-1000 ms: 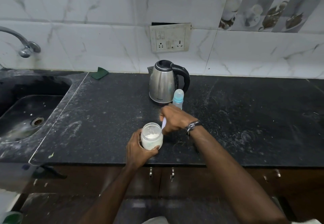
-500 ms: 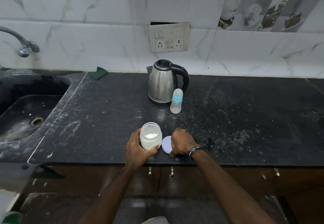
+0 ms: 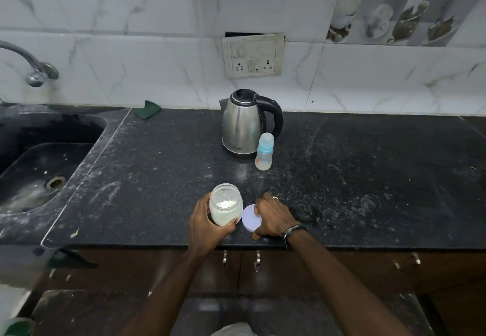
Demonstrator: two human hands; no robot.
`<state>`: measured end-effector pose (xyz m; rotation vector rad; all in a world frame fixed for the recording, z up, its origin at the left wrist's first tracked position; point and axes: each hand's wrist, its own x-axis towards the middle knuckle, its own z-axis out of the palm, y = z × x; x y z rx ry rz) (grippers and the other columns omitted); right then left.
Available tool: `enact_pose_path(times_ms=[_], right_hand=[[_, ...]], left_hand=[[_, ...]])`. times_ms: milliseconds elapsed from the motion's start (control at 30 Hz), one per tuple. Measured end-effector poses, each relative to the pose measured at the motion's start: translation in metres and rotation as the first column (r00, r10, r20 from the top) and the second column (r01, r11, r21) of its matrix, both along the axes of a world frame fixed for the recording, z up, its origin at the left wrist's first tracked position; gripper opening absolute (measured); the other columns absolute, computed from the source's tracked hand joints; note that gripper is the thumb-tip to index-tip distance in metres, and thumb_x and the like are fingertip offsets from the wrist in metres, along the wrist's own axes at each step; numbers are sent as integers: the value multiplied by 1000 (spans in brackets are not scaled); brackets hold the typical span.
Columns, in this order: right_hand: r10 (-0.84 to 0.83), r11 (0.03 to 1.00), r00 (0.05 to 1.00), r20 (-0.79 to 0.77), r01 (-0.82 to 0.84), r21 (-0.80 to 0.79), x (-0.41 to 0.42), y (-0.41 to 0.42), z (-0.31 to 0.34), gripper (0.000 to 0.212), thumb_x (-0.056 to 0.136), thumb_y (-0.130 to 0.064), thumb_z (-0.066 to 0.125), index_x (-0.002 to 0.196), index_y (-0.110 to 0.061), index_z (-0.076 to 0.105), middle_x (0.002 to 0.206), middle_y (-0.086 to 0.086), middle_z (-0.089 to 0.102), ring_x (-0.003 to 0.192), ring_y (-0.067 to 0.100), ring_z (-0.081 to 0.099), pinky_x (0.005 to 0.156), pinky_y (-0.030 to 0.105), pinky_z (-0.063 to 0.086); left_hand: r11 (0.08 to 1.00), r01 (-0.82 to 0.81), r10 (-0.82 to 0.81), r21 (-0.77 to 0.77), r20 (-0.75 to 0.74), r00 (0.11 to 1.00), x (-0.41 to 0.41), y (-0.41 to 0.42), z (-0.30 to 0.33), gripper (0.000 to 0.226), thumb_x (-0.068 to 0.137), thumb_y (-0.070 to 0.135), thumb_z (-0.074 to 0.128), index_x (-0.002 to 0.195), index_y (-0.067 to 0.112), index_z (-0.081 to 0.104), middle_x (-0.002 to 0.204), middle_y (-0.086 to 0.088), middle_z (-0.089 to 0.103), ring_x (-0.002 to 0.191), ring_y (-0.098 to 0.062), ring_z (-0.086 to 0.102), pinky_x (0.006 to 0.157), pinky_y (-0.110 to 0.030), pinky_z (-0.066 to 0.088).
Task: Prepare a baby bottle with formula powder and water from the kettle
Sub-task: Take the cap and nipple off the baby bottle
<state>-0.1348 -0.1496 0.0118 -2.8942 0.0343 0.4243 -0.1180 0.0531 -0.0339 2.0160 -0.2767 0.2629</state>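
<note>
A clear jar of white formula powder stands open near the counter's front edge, and my left hand grips it from the left. Its pale round lid lies flat on the counter just right of the jar. My right hand holds the lid's right edge between forefinger and thumb. Farther back stands a steel kettle with a black handle, lid closed. A small baby bottle with a blue collar and clear cap stands upright by the kettle's right front.
The black stone counter is dusted with white powder. A dark sink with a tap lies at the left. A green cloth sits against the back wall, and a socket plate hangs above the kettle.
My right hand has come down from near the baby bottle to the counter's front and laid the lid flat beside the jar. The left hand and the jar have stayed put.
</note>
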Motion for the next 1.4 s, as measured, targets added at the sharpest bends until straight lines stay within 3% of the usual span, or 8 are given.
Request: enact_pose_path(times_ms=[100, 200, 333, 467, 633, 933, 1200, 1400], right_hand=[[-10, 998, 1000, 1, 10, 58, 2, -3, -2, 85, 48, -45, 95, 116, -17, 50, 123, 7, 50, 112, 29, 54, 86, 38, 48], [-50, 987, 998, -28, 54, 154, 9, -8, 0, 93, 49, -53, 92, 122, -18, 46, 125, 5, 53, 113, 26, 54, 87, 37, 47], [-210, 948, 977, 24, 198, 249, 27, -14, 16, 83, 65, -70, 75, 122, -15, 49, 116, 6, 62, 103, 25, 60, 83, 38, 51], [-389, 896, 898, 204, 318, 311, 56, -27, 41, 62, 82, -55, 69, 123, -13, 49, 117, 11, 63, 107, 32, 62, 82, 39, 52], [-469, 877, 803, 368, 377, 297, 97, -47, 72, 65, 81, -37, 76, 129, -6, 45, 127, 20, 53, 114, 40, 55, 88, 44, 49], [-296, 943, 936, 188, 256, 213, 133, -69, 79, 84, 80, -27, 79, 148, -16, 30, 136, 22, 52, 123, 43, 51, 100, 52, 46], [-263, 954, 940, 217, 221, 201, 135, -60, 74, 50, 91, -23, 66, 137, -22, 48, 130, 21, 58, 113, 41, 58, 92, 46, 50], [-238, 964, 944, 229, 201, 177, 120, -62, 78, 44, 89, -23, 68, 131, -17, 56, 125, 22, 59, 110, 41, 59, 90, 44, 51]], left_hand=[[1000, 0, 0, 6, 6, 1000, -2, 0, 3, 80, 51, 46, 86, 121, 48, 48, 114, 26, 58, 106, 9, 56, 88, -28, 54], [1000, -4, 3, -12, -19, 1000, -2, -1, 2, 79, 51, 46, 85, 122, 37, 53, 116, 16, 61, 107, 3, 59, 89, -36, 55], [1000, 3, -4, -13, -34, 999, -3, -2, 3, 83, 51, 46, 87, 125, 26, 56, 118, 8, 64, 108, -11, 62, 89, -43, 55], [1000, 3, -3, -3, -33, 999, -4, 0, 5, 83, 52, 50, 86, 125, 26, 55, 119, 10, 63, 108, -8, 61, 89, -39, 55], [1000, 0, 0, 9, -47, 999, -3, 0, 5, 86, 53, 52, 87, 127, 28, 53, 123, 12, 62, 111, -4, 59, 91, -34, 55], [1000, 10, -10, 3, -69, 998, -4, 0, 4, 87, 55, 54, 87, 130, 26, 52, 125, 10, 62, 114, -8, 59, 93, -36, 55], [1000, 7, -5, 24, -83, 997, -5, -1, 5, 88, 55, 54, 86, 132, 27, 51, 126, 11, 60, 116, -4, 57, 95, -31, 54], [999, -12, 16, 44, -75, 997, -6, -2, 3, 86, 55, 54, 85, 130, 30, 51, 125, 15, 60, 114, -2, 57, 93, -31, 53]])
